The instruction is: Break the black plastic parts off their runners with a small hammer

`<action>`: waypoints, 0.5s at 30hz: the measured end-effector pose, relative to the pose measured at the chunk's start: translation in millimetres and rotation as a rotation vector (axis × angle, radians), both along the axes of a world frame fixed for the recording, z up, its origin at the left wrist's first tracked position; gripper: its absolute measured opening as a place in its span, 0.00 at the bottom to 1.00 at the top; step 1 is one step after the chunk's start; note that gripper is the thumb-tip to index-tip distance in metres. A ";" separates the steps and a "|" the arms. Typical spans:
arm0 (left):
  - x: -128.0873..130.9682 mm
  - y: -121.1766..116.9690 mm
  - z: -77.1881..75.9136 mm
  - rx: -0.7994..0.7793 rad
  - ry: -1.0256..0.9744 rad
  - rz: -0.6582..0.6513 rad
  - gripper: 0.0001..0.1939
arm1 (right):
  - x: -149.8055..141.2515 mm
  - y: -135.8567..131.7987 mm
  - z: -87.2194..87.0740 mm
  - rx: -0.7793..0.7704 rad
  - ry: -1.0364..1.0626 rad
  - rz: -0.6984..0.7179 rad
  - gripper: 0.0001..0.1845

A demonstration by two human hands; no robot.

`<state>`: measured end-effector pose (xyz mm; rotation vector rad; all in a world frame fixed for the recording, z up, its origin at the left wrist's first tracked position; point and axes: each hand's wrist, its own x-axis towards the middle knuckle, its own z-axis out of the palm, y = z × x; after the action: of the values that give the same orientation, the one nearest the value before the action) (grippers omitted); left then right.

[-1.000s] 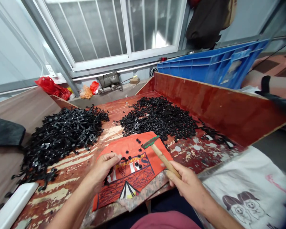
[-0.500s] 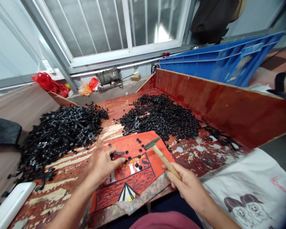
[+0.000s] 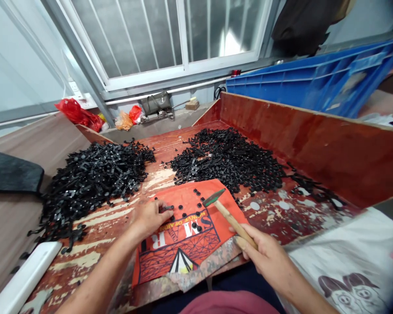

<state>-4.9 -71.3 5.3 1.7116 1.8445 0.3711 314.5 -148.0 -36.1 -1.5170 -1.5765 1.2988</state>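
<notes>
My left hand [image 3: 150, 216] rests on the left edge of an orange printed sheet [image 3: 186, 240], its fingers pinched on a small black piece [image 3: 168, 207]. Several small black round parts [image 3: 190, 209] lie on the sheet just right of those fingers. My right hand [image 3: 265, 255] grips the wooden handle of a small hammer [image 3: 227, 213], whose green head [image 3: 214, 197] hovers over the sheet's upper right part. A heap of black strip parts [image 3: 91, 179] lies to the left and a heap of small black round parts [image 3: 229, 159] lies behind the sheet.
The worn red wooden tray [image 3: 314, 144] has a raised right wall. A blue plastic crate [image 3: 314, 83] stands behind it. A white printed bag [image 3: 353, 261] lies at the right, a white flat object [image 3: 22, 279] at the near left. Red and orange bags [image 3: 81, 113] sit under the window.
My left hand has moved up along the sheet's left edge and set its fingers down at the black parts. The hammer stays raised in my right hand. The view has shifted slightly.
</notes>
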 end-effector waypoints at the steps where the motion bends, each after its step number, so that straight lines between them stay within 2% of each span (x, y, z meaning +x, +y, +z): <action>1: -2.7 -2.4 1.1 0.026 -0.051 0.003 0.15 | 0.5 0.0 -0.4 0.006 -0.012 0.008 0.12; 5: -7.4 -18.2 2.2 -0.014 -0.322 0.077 0.19 | 2.0 0.4 -2.4 0.042 -0.049 0.034 0.12; 7: -5.2 -24.3 0.0 -0.069 -0.375 0.099 0.19 | 2.1 1.4 -2.9 0.063 -0.073 0.045 0.13; 10: -1.3 -26.7 -6.9 -0.051 -0.349 0.102 0.19 | 2.3 3.0 -4.8 0.095 -0.115 0.064 0.13; 15: -1.9 -24.3 -16.5 0.009 -0.193 0.088 0.19 | 4.4 2.3 -10.3 0.116 -0.169 0.084 0.14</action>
<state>-6.7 -95.6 -11.2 1.5457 1.7825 0.5604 318.9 -145.7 -46.4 -1.5360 -1.8074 1.1265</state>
